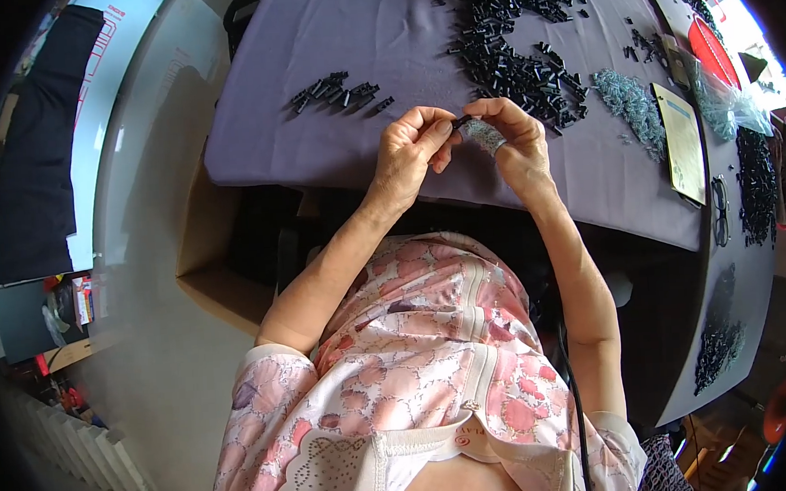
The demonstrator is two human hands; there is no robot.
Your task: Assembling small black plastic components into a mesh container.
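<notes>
Head view: a black part [463, 121] sits between both hands' fingertips, above the table's [265, 136] near edge.
Small pile [337, 94]: left of the hands; probably the finished parts.
Big heap [493, 46]: beyond the hands, far larger; probably left to do, so work looks early.
Grey pile [632, 109]: right; likely unused.
Left hand [408, 152]: thumb and finger pinching the part.
Right hand [526, 152]: curled, pinching its other end; pale speckled bit [483, 135] there, unclear.
</notes>
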